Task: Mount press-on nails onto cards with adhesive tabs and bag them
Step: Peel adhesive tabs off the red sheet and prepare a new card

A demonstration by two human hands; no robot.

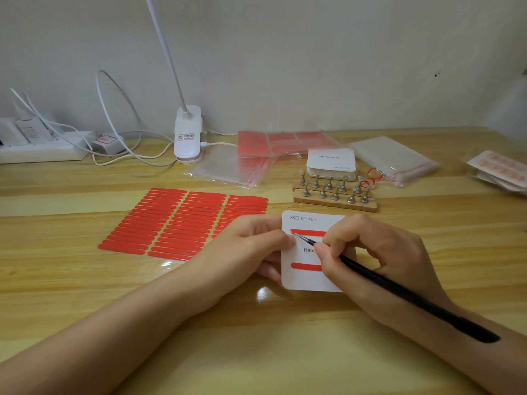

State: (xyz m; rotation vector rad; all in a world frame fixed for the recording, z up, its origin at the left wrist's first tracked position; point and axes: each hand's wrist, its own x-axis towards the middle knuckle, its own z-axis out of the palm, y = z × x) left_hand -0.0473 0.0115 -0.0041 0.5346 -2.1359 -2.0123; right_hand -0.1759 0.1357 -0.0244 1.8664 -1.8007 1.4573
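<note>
A white card (302,280) printed with size boxes carries two red adhesive strips, one near the top (309,232) and one lower down (305,266). My left hand (251,243) holds the card by its left edge, thumb on the face. My right hand (370,252) grips black tweezers (399,292) whose tip touches the left end of the upper strip. A sheet of red adhesive tabs (176,220) lies to the left. Nails on metal stands sit in a wooden holder (333,195) behind the card.
A stack of blank cards (332,163) stands behind the holder. Clear bags (395,158) and flat bags (231,169) lie at the back, with red sheets (285,141). A clip lamp (188,135), power strip (42,149) and cables occupy the back left. Finished packets (499,169) lie far right.
</note>
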